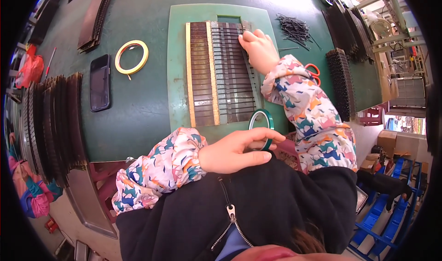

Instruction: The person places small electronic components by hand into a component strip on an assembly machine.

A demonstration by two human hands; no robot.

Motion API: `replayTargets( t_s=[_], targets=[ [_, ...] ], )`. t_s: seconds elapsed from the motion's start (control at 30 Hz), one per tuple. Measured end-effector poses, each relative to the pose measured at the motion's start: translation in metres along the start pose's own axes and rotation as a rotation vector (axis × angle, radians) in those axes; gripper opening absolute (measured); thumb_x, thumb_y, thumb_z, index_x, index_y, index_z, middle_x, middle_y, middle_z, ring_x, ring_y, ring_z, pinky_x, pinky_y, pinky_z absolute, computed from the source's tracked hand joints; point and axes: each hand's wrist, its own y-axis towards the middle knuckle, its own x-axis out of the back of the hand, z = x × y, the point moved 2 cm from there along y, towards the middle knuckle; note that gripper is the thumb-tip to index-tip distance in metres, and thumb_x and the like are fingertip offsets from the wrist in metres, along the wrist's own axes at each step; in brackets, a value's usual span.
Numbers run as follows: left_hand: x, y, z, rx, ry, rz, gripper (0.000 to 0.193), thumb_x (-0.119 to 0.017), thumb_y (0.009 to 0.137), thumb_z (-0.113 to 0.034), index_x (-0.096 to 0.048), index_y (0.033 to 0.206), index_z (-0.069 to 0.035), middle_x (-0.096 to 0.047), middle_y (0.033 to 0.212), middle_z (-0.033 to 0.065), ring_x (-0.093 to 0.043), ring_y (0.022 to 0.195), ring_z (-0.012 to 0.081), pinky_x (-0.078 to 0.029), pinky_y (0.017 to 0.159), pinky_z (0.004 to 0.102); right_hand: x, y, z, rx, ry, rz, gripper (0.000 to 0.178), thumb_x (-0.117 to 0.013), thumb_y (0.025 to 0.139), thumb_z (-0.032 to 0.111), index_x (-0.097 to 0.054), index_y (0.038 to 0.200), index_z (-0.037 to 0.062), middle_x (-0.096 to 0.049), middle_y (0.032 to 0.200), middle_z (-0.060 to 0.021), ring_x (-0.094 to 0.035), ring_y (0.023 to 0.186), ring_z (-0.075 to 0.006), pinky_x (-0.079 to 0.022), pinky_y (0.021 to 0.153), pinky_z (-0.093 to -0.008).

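Observation:
My left hand (239,151) is near my chest with a roll of green tape (270,119) hooked over its fingers, the index finger stretched out. At the far right corner of a panel of dark strips (232,76), my right hand (258,51) presses down with curled fingers; what its fingertips pinch is hidden. A narrow greenish strip, seemingly tape, runs along the panel's right edge between the two hands. Beside this panel lies a brown slatted piece (201,76) edged with yellow tape. Both rest on a light green board (178,95).
A phone (100,82) and a yellow tape roll (119,60) lie left of the board. Stacks of dark strips (50,123) stand at the left, more (340,83) at the right. Black pins (294,30) and orange-handled scissors (314,72) lie near my right arm.

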Motion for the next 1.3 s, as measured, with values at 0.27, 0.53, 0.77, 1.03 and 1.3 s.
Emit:
replayTargets(
  t_s=[0.27, 0.53, 0.77, 1.03, 1.3],
  targets=[
    [0.003, -0.003, -0.001, 0.023, -0.044, -0.022, 0.043, -0.051, 0.095, -0.005, -0.04, 0.137, 0.001, -0.044, 0.139, 0.0094, -0.044, 0.128, 0.0195, -0.035, 0.106, 0.0339, 0.006, -0.01, 0.0, 0.067, 0.149, -0.038, 0.046, -0.06, 0.068, -0.005, -0.065, 0.113, 0.0061, -0.059, 0.096, -0.0041, -0.052, 0.092, -0.028, -0.047, 0.084, -0.0346],
    [0.004, -0.004, 0.004, 0.031, -0.123, -0.043, 0.041, -0.052, 0.095, -0.005, -0.042, 0.135, 0.001, -0.047, 0.136, 0.0088, -0.047, 0.125, 0.018, -0.036, 0.104, 0.0327, 0.01, -0.03, 0.015, 0.113, 0.127, -0.054, 0.044, -0.058, 0.068, -0.004, -0.067, 0.111, 0.0056, -0.059, 0.094, -0.0069, -0.052, 0.09, -0.0288, -0.047, 0.083, -0.0347],
    [0.011, 0.001, -0.002, 0.063, -0.094, -0.048, 0.04, -0.051, 0.096, -0.006, -0.043, 0.134, 0.001, -0.049, 0.134, 0.0087, -0.048, 0.125, 0.0171, -0.037, 0.103, 0.0311, 0.011, -0.036, 0.01, 0.035, 0.274, -0.102, 0.029, -0.057, 0.074, 0.0, -0.068, 0.1, 0.005, -0.06, 0.093, -0.0071, -0.054, 0.093, -0.0288, -0.047, 0.083, -0.0367],
    [0.007, -0.004, 0.0, 0.023, -0.026, -0.045, 0.039, -0.051, 0.096, -0.007, -0.044, 0.134, 0.001, -0.049, 0.134, 0.0085, -0.051, 0.123, 0.0178, -0.04, 0.1, 0.0305, 0.005, -0.025, -0.001, -0.124, 0.455, 0.048, 0.01, -0.063, 0.081, 0.013, -0.065, 0.084, 0.0037, -0.06, 0.09, -0.0088, -0.055, 0.092, -0.0291, -0.045, 0.081, -0.0375],
    [0.008, -0.003, -0.001, 0.018, -0.063, -0.048, 0.038, -0.05, 0.096, -0.007, -0.045, 0.133, 0.001, -0.049, 0.135, 0.0085, -0.05, 0.123, 0.0174, -0.039, 0.1, 0.0305, 0.018, -0.015, 0.009, -0.229, 0.139, 0.167, 0.016, -0.069, 0.079, 0.022, -0.065, 0.079, 0.0061, -0.059, 0.091, -0.0055, -0.054, 0.094, -0.0266, -0.041, 0.081, -0.0394]
  ],
)
